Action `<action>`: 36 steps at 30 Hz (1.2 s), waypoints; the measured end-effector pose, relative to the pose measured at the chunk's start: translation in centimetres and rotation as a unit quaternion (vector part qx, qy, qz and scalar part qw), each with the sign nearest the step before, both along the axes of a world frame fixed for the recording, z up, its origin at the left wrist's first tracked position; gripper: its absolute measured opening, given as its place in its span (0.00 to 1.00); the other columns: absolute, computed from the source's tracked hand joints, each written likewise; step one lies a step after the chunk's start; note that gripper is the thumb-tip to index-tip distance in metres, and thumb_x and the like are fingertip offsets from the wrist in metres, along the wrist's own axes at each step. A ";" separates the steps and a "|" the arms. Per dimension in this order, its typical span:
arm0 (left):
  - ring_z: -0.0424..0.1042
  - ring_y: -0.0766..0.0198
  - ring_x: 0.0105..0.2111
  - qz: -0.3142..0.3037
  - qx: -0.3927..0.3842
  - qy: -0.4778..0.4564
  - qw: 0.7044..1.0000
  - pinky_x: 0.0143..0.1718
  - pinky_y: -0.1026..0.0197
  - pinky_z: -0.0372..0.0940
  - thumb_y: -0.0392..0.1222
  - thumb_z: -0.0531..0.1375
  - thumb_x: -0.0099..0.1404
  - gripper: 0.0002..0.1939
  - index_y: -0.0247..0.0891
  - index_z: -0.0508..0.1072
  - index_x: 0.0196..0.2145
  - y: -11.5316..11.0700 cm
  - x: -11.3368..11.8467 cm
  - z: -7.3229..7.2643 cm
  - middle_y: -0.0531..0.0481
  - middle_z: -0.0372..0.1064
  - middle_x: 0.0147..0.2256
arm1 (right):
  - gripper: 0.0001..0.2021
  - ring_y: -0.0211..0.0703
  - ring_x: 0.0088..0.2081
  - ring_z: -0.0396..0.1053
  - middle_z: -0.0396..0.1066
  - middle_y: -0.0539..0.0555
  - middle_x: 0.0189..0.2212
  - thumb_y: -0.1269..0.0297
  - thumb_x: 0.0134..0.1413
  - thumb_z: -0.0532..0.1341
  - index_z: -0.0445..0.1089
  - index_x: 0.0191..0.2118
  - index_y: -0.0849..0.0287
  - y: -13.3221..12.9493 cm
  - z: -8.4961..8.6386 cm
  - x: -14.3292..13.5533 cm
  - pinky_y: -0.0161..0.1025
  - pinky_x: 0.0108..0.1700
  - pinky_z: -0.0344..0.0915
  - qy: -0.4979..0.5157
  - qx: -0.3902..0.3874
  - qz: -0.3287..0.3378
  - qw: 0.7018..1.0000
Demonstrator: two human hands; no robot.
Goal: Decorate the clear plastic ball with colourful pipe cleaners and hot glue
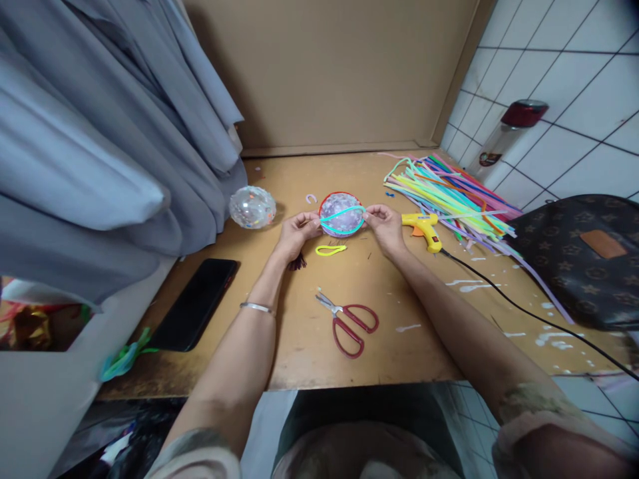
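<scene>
A round, speckled purple-grey piece point(341, 201) with a red rim along its top lies between my hands. Across its front runs a turquoise pipe cleaner point(356, 208), bowed into a narrow eye-shaped loop. My left hand point(301, 233) pinches the loop's left end, its fingertips at the edge of the round piece. The right end is pinched between the fingertips of my right hand point(386, 226). Just below lies a yellow pipe cleaner loop point(330, 251). Dark tassel-like strands point(298, 262) show beneath my left wrist. Nearer to me, red-handled scissors point(344, 319) lie with blades parted.
At right, a yellow glue gun point(425, 230) trails a black cord near a pile of colourful pipe cleaners point(444, 189). A brown patterned bag point(574, 266) stands beyond. At left are a clear ball point(252, 207), a black phone point(197, 304) and a grey curtain point(114, 146).
</scene>
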State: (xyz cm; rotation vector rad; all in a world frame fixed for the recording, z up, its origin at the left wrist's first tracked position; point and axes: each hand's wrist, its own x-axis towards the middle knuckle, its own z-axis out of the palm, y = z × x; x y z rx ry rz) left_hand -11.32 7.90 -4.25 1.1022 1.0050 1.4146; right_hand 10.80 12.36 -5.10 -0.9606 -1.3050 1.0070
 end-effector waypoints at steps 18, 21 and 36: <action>0.75 0.67 0.31 0.011 0.009 -0.003 1.000 0.44 0.59 0.72 0.58 0.78 0.36 0.29 0.34 0.77 0.29 0.4 0.1 -0.6 0.51 0.76 0.30 | 0.09 0.38 0.27 0.70 0.70 0.45 0.23 0.60 0.44 0.67 0.67 0.29 0.55 -0.3 -0.3 0.0 0.38 0.35 0.69 0.005 -0.007 -0.016 1.000; 0.77 0.61 0.40 -0.016 0.013 -0.008 1.000 0.49 0.56 0.71 0.57 0.78 0.37 0.28 0.35 0.75 0.26 0.1 -0.1 -0.2 0.47 0.77 0.35 | 0.11 0.38 0.27 0.70 0.69 0.44 0.23 0.57 0.46 0.67 0.66 0.29 0.54 -0.3 -0.3 0.1 0.38 0.35 0.69 -0.009 0.007 -0.012 1.000; 0.76 0.61 0.40 -0.023 0.049 0.036 0.998 0.47 0.59 0.69 0.54 0.77 0.44 0.22 0.36 0.76 0.27 0.0 -0.1 0.1 0.46 0.79 0.37 | 0.14 0.40 0.26 0.69 0.68 0.45 0.22 0.50 0.47 0.66 0.65 0.29 0.54 -0.4 -0.6 0.5 0.39 0.34 0.68 -0.034 0.036 -0.017 0.999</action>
